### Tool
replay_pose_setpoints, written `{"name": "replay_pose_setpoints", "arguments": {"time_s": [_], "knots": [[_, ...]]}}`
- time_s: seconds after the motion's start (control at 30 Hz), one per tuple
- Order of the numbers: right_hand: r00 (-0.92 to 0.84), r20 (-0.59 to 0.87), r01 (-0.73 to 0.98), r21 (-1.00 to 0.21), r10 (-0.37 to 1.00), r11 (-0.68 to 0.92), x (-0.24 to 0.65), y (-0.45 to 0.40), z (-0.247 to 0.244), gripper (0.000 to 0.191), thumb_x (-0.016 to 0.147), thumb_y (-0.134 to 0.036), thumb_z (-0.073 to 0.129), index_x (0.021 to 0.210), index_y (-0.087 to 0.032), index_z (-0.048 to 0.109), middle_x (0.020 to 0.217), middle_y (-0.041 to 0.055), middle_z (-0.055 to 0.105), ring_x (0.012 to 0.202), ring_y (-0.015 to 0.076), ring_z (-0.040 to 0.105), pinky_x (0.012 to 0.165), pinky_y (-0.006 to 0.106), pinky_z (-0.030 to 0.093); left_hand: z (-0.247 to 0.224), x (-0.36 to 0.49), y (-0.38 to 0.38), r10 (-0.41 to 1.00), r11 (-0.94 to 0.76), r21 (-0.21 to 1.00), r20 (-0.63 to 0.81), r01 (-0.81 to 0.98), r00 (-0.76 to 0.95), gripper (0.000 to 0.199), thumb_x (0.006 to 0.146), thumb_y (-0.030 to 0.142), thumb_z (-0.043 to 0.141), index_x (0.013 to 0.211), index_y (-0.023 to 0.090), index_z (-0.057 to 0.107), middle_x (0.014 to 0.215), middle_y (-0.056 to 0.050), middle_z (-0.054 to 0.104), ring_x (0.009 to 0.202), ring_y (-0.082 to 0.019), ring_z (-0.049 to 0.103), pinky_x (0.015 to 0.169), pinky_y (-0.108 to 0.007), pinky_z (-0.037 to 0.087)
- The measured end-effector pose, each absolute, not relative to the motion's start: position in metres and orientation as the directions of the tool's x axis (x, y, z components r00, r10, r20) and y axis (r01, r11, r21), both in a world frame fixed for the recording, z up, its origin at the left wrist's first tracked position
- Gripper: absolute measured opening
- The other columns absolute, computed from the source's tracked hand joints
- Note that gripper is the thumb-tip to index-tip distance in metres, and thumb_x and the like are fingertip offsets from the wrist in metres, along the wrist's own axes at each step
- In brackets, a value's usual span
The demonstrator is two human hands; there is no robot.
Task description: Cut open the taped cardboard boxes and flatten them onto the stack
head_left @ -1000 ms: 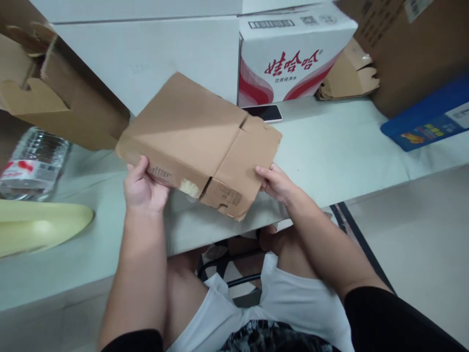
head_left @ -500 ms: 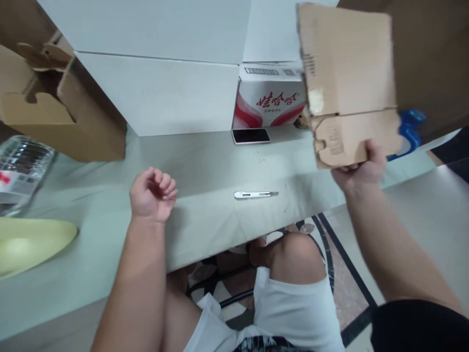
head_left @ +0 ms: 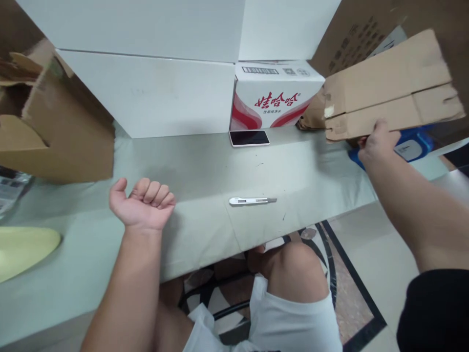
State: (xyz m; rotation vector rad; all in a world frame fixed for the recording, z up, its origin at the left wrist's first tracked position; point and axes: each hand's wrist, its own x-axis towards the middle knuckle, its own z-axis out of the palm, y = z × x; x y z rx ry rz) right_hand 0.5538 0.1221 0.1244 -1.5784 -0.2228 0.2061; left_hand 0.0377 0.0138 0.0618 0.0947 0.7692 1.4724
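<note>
My right hand point(head_left: 379, 142) grips the lower edge of a folded flat piece of brown cardboard point(head_left: 388, 88) at the upper right, tilted above a blue object point(head_left: 415, 143). On the left part of the table, my left hand point(head_left: 143, 203) rests palm up with its fingers curled in and the thumb apart; nothing is in it. A white utility knife point(head_left: 252, 201) lies on the pale green tablecloth point(head_left: 198, 195) between the hands, its blade end pointing right. Behind it lies a phone point(head_left: 249, 138) with a dark screen.
A white and red carton point(head_left: 274, 100) stands at the back beside large white panels point(head_left: 154, 95). An open brown box point(head_left: 73, 127) is at the left, near wrapped bottles point(head_left: 12, 190) and a yellow-green dish point(head_left: 27, 249). Brown cardboard point(head_left: 313, 115) sits right of the carton.
My right hand has carried the cardboard to the right and turned it, uncovering the carton's right side. My left hand has moved slightly left and rolled, its thumb now away from the fingers.
</note>
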Motion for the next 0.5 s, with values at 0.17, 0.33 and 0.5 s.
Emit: {"name": "replay_pose_setpoints", "arguments": {"time_s": [0.17, 0.33, 0.5], "knots": [[0.964, -0.028, -0.004, -0.996, 0.263, -0.092, 0.565, 0.162, 0.121, 0.032, 0.102, -0.018, 0.048, 0.076, -0.026, 0.032, 0.077, -0.0069, 0.052, 0.048, -0.0022, 0.043, 0.045, 0.018, 0.031, 0.055, 0.031, 0.018, 0.920, 0.184, 0.546, -0.389, -0.817, -0.053, 0.053, 0.098, 0.051, 0.030, 0.059, 0.021, 0.011, 0.044, 0.001, 0.016, 0.040, -0.012, 0.013, 0.037, -0.029, 0.019], [0.937, -0.049, -0.007, -0.992, 0.347, -0.123, 0.575, 0.214, 0.109, 0.034, 0.103, -0.021, 0.048, 0.074, -0.024, 0.029, 0.086, -0.0057, 0.056, 0.058, -0.0044, 0.052, 0.050, 0.013, 0.033, 0.060, 0.043, 0.020, 0.870, 0.160, 0.585, -0.464, -0.795, -0.166, 0.050, 0.099, 0.048, 0.021, 0.060, 0.021, 0.008, 0.047, 0.003, 0.008, 0.041, -0.011, 0.007, 0.036, -0.026, 0.016], [0.902, -0.046, 0.006, -0.993, 0.429, -0.121, 0.591, 0.258, 0.060, 0.040, 0.087, 0.003, 0.059, 0.070, -0.020, 0.032, 0.073, -0.0095, 0.054, 0.051, -0.0043, 0.047, 0.050, 0.014, 0.035, 0.054, 0.046, 0.022, 0.862, 0.208, 0.642, -0.477, -0.738, -0.172, 0.052, 0.091, 0.045, 0.039, 0.058, 0.021, 0.008, 0.051, 0.004, 0.004, 0.043, -0.011, 0.006, 0.036, -0.024, 0.019]]}}
